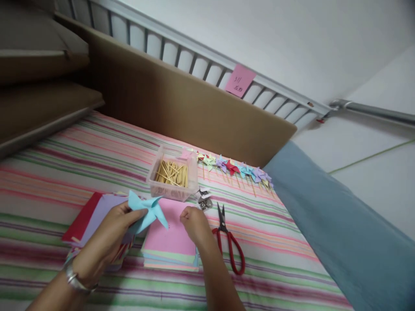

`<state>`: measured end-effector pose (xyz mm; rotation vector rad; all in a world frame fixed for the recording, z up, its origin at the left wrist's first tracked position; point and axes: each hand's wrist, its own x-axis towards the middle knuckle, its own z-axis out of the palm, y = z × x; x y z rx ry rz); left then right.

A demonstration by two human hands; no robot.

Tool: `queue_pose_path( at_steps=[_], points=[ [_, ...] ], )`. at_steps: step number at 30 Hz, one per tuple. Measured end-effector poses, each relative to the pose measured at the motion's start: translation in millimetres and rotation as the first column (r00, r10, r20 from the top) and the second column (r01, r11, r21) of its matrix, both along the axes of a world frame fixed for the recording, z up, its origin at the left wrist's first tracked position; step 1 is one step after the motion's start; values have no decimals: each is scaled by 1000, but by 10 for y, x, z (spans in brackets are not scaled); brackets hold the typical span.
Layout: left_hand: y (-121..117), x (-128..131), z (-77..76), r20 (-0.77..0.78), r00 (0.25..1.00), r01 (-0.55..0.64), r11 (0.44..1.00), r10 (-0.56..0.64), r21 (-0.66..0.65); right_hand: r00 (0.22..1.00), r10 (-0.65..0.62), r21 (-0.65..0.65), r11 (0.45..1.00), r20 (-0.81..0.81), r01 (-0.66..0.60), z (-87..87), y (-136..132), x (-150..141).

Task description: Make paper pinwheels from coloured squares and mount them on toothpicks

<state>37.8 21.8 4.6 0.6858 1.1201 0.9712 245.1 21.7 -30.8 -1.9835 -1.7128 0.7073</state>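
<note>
A light blue paper pinwheel (146,211) with its corners folded inward is pinched between the thumb and fingers of my left hand (121,218). Just right of it, my right hand (193,221) is closed with fingertips pressed together; whatever it may hold is too small to make out. Under both hands lies a stack of coloured paper squares (171,242), pink on top. Red-handled scissors (229,242) rest beside my right forearm, blades pointing away. Beyond my right hand is a small open container of metal pins (205,202).
A clear plastic box (168,192) holds several short wooden sticks (173,172). Finished pinwheels on sticks (231,167) lie in a row along the back. Red and purple paper (94,216) is piled at left. A cardboard panel (181,95) stands behind the striped cloth (269,224).
</note>
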Motion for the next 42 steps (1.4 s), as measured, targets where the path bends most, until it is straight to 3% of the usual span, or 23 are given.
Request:
queue_pose_path(
  at_steps=[7,13,18,27,33,42],
  points=[
    [19,-36,-69,22,999,-37,999,37,22,989,37,80,996,-142,-25,52,20,-25],
    [-2,-17,-100,19,1000,-26,999,25,42,943,57,198,980,-329,10,363,-83,-114],
    [-18,48,-130,-2,999,-35,997,35,74,886,198,385,922,-420,-23,562,-239,-358],
    [-25,154,-131,49,998,-39,991,33,127,884,176,329,944,-433,-27,437,-292,-570],
    [-72,188,-42,66,997,18,983,-30,185,888,171,295,954,-426,-42,416,-283,-584],
    [-72,177,-25,35,998,46,974,-56,224,889,145,274,961,-434,-23,397,-275,-565]
  ],
)
